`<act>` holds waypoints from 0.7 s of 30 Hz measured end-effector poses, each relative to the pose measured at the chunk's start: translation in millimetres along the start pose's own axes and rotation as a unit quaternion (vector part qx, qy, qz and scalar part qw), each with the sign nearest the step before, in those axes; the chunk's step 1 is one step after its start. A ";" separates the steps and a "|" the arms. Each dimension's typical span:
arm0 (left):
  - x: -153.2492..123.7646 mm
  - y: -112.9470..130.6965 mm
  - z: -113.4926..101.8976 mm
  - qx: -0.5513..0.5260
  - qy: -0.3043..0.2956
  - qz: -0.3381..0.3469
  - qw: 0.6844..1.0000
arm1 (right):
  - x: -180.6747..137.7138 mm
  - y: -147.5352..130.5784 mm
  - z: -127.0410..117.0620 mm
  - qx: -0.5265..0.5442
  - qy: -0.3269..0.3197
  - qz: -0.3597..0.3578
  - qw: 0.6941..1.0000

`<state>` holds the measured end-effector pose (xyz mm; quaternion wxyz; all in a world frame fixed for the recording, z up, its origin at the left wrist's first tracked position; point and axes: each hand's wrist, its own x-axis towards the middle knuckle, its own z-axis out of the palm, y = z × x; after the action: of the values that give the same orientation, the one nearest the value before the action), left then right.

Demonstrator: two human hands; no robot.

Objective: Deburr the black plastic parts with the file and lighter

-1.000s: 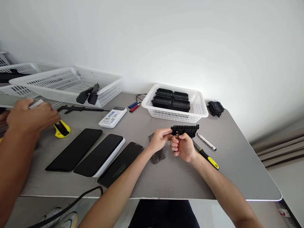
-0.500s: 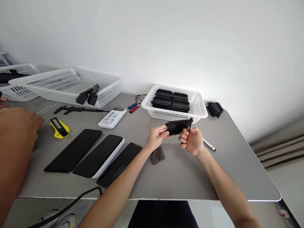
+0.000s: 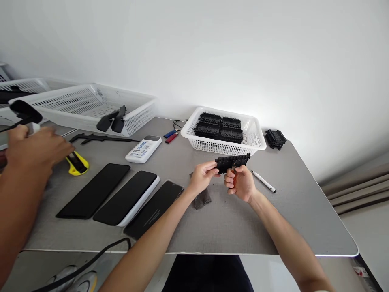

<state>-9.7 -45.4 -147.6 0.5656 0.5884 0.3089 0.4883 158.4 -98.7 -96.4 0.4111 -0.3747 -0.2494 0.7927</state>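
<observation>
My left hand [image 3: 203,177] is closed on the left end of a black plastic part [image 3: 226,163] with toothed edges, held tilted above the table. In my right hand [image 3: 241,182] is an orange lighter [image 3: 234,172], its metal top upward against the near side of that part. The fingers hide most of the lighter's body; I cannot make out a flame. A dark grey cloth [image 3: 202,199] lies under my left wrist. Just beyond both hands stands a white basket [image 3: 223,147] holding several similar black parts [image 3: 219,126].
A stack of black parts [image 3: 275,139] and a marker [image 3: 263,181] lie at right. Blue [image 3: 170,134] and red lighters [image 3: 172,138], a white device [image 3: 144,149], calipers [image 3: 103,138], phone-like slabs [image 3: 121,198] and a yellow cutter [image 3: 78,164] lie left. A co-worker's hand [image 3: 36,148] grips a black-and-white tool.
My right hand has moved left with the lighter, from the black part's right end toward its middle. The part has shifted slightly right. At left, the co-worker's hand has come in with a tool.
</observation>
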 end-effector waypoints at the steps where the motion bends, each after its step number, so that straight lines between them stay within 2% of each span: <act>1: -0.5 -0.2 1.0 0.008 -0.001 0.005 1.000 | 0.0 2.1 1.9 -0.010 -0.003 0.004 1.000; 10: -3.4 -3.6 3.9 0.129 0.006 0.071 0.989 | 0.9 13.8 11.1 -0.081 -0.022 0.020 0.996; 16: -2.3 -1.5 4.4 0.088 0.030 0.050 0.994 | -2.6 14.4 13.5 -0.109 -0.083 0.006 0.991; 18: -0.4 -1.0 2.9 0.023 0.044 0.020 0.999 | -2.0 14.7 12.8 -0.119 -0.050 -0.034 0.991; 21: 2.6 -0.7 -1.6 -0.069 0.074 -0.023 0.995 | 3.1 16.0 8.9 -0.119 0.097 -0.177 0.972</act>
<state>-10.1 -42.3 -147.9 0.5914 0.5030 0.3287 0.5378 142.6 -105.5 -103.5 0.5196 -0.4457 -0.3634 0.6319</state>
